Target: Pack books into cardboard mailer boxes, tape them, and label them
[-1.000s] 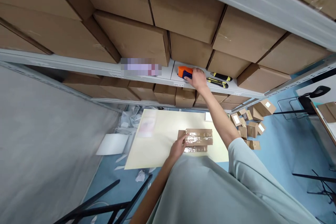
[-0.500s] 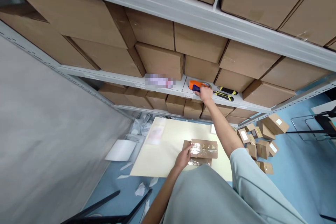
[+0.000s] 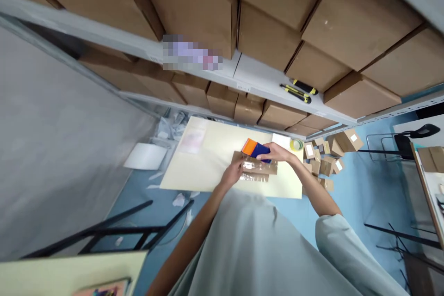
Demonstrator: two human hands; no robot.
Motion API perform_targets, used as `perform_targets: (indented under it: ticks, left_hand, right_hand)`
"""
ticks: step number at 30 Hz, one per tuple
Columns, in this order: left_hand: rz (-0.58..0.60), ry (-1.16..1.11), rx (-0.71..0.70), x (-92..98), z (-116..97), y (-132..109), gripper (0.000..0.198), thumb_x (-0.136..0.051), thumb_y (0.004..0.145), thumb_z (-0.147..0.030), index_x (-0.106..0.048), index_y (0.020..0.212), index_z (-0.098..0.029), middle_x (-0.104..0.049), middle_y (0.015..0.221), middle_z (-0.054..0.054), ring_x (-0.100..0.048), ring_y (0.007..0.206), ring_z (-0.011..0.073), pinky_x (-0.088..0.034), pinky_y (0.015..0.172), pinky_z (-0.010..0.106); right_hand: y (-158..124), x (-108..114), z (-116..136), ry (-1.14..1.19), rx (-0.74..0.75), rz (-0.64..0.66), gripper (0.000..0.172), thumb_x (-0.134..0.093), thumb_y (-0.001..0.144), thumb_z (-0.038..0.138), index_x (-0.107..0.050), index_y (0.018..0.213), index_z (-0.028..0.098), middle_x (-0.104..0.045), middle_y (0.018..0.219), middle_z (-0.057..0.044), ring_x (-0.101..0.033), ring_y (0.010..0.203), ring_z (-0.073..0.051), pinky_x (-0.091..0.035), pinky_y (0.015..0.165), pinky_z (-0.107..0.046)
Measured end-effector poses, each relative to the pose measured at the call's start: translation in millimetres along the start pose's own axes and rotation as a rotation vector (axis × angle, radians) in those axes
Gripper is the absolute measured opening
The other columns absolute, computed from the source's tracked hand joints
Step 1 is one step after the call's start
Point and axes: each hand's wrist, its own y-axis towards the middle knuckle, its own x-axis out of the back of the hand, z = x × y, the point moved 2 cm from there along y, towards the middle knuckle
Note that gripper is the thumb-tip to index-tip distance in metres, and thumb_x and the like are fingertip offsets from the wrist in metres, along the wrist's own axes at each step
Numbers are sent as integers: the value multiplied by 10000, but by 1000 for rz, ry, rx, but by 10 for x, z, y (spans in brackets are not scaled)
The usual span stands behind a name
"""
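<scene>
A small cardboard box with shiny clear tape across its top lies on the cream table. My left hand grips its left end, with the fingertips partly hidden. Just above the box, my right hand is closed around an orange and dark blue tape dispenser. The dispenser's orange end points left, close to my left fingers. Whether it touches the box I cannot tell.
Two yellow-and-black utility knives lie on the shelf edge, among stacked cartons. A roll of tape sits at the table's right corner. Small boxes are piled on the floor to the right. A black metal frame stands lower left.
My right hand has brought the tape dispenser from the shelf down to the box on the table. My left hand has stayed at the box's left end. The view has tilted downward.
</scene>
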Motion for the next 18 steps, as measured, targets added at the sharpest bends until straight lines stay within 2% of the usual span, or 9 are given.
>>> perform_targets:
  ticks: [2, 5, 7, 10, 13, 15, 18]
  left_hand:
    - [-9, -17, 12, -24, 5, 11, 614, -644, 931, -191, -654, 1539, -271, -741, 1458, 79, -734, 1284, 325, -567, 1109, 408]
    - [-31, -83, -63, -37, -36, -2, 603, -624, 929, -188, -663, 1521, -298, -628, 1607, 56, -680, 1371, 304, -522, 1180, 423]
    - [-52, -96, -103, -20, -92, -32, 560, -615, 924, -187, -691, 1476, -249, -592, 1640, 77, -617, 1443, 310, -471, 1230, 441]
    - [-163, -97, -105, 44, -184, -93, 465, -618, 939, -218, -722, 1384, -134, -657, 1541, 158, -607, 1414, 335, -434, 1236, 451]
    - [-199, -196, -25, 84, -248, -141, 407, -590, 1014, -373, -743, 1299, -125, -756, 1346, 158, -691, 1209, 305, -523, 1092, 419]
    - [-138, -324, 37, 74, -290, -158, 460, -585, 1026, -532, -779, 1180, -145, -802, 1188, 145, -722, 1080, 290, -567, 965, 399]
    - [-44, -457, 90, 51, -368, -173, 616, -639, 929, -749, -800, 1006, -160, -808, 952, 131, -736, 931, 289, -582, 814, 384]
  right_hand:
    - [-143, -211, -326, 83, -74, 101, 617, -788, 800, 779, -691, 848, 172, -737, 722, -9, -649, 637, -163, -511, 606, -250]
    - [-232, -367, -645, 117, -154, 99, 611, -813, 762, 765, -684, 856, 175, -706, 685, 6, -620, 603, -142, -499, 574, -238]
    - [-237, -392, -746, 142, -169, 78, 609, -813, 760, 761, -677, 869, 177, -704, 688, 2, -632, 610, -146, -501, 567, -234]
    - [-220, -376, -797, 131, -179, 68, 598, -814, 755, 753, -664, 851, 183, -706, 692, 3, -641, 624, -147, -487, 555, -222]
    - [-207, -356, -810, 117, -180, 74, 585, -827, 745, 739, -667, 855, 186, -701, 692, 16, -637, 628, -143, -487, 558, -215]
    - [-206, -359, -817, 142, -171, 93, 588, -831, 743, 739, -671, 873, 188, -701, 693, 21, -631, 617, -141, -492, 554, -217]
    - [-207, -379, -830, 169, -164, 117, 605, -821, 748, 753, -679, 883, 181, -696, 683, 21, -614, 592, -132, -493, 549, -220]
